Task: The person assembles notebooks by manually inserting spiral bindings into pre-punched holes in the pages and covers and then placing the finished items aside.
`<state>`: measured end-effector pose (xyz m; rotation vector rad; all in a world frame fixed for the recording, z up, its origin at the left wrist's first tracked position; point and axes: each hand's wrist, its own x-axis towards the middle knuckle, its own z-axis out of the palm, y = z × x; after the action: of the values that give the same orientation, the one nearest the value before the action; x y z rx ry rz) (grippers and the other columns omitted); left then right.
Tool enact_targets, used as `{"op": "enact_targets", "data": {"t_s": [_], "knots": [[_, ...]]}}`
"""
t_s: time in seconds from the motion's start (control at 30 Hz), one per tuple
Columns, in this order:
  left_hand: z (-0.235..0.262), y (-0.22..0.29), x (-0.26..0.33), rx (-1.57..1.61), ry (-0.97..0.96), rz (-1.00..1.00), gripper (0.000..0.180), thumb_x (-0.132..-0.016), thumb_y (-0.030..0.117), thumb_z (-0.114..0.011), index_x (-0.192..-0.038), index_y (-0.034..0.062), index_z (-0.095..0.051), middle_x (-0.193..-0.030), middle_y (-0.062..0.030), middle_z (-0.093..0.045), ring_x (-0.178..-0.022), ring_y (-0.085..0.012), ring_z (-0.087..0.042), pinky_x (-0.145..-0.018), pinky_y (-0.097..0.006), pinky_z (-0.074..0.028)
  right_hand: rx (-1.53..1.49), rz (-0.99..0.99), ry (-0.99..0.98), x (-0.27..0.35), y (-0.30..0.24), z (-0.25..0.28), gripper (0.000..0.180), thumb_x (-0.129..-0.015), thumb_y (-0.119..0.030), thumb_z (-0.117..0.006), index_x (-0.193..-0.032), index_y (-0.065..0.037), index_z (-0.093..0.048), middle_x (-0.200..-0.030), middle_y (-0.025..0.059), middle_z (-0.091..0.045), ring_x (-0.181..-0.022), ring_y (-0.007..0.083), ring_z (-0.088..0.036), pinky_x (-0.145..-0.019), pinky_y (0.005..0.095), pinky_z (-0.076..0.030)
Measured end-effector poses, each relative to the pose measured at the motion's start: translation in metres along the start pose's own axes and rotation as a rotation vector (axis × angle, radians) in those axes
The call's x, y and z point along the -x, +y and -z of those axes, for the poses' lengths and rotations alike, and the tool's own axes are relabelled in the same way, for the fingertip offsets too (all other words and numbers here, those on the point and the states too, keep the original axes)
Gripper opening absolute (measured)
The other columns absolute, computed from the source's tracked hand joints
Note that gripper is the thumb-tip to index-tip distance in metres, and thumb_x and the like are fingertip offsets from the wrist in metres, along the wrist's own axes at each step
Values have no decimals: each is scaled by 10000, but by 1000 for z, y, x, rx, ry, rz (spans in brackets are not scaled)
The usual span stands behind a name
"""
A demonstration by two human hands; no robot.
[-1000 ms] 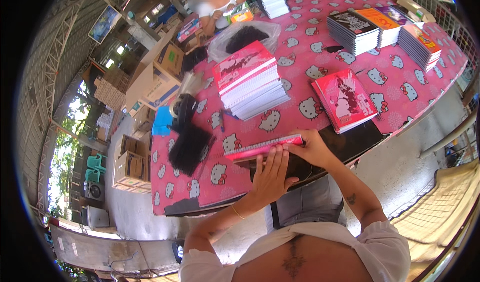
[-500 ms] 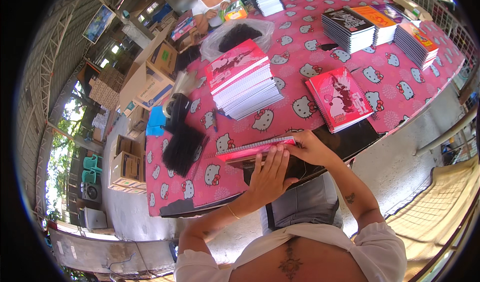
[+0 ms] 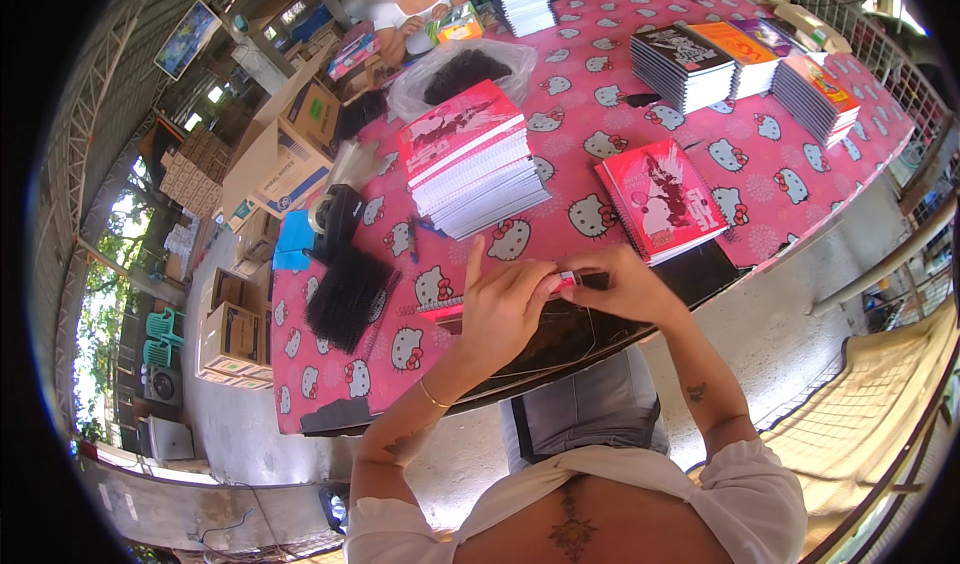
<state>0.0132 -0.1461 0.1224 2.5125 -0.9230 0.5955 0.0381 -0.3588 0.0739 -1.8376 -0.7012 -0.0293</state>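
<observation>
At the table's near edge, a red spiral notebook (image 3: 440, 310) stands on edge, mostly hidden behind my left hand. My left hand (image 3: 503, 309) grips it near its right end, with thumb and fingers pinched together and the index finger raised. The right hand (image 3: 625, 286) pinches the same right end, its fingertips by the coil's end; the fine detail there is too small to make out. Beyond my hands lies another red spiral notebook (image 3: 664, 199), flat on the table. To its left rises a tall stack of red-covered notebooks (image 3: 475, 159).
Black spiral coils (image 3: 350, 299) lie at left beside a black tape dispenser (image 3: 340, 214). A clear bag (image 3: 515, 64) holds more coils. Black, orange and purple notebook stacks (image 3: 690, 69) stand far right. Cardboard boxes (image 3: 285, 169) are at left. Across the table, another person (image 3: 415, 14) handles a notebook.
My left hand has turned from lying flat against the notebook to pinching its right end, index finger raised. My right hand's fingers have closed in at that end. The view has shifted slightly.
</observation>
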Motion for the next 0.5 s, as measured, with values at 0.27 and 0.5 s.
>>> {"op": "enact_targets", "data": {"t_s": [0.27,0.5], "knots": [[-7,1,3,23,160,-69,144,-923,222,-718,-962,85,-697,-864,-51,-707,-832,-252,-693,-1097,-514,-378,-195,-32,-164,-21,-9,36,143,-866,-41,-725,-994,23,-726,-878,111,-752,-842,125,-721,-780,289,-580],[14,4,11,13,101,20,171,-871,105,-742,-1025,39,-709,-955,-111,-661,-850,-314,-626,-762,-429,-499,148,147,235,-10,-25,-4,183,-812,-65,-750,-942,-12,-633,-790,124,-688,-736,237,-704,-681,344,-543]]}}
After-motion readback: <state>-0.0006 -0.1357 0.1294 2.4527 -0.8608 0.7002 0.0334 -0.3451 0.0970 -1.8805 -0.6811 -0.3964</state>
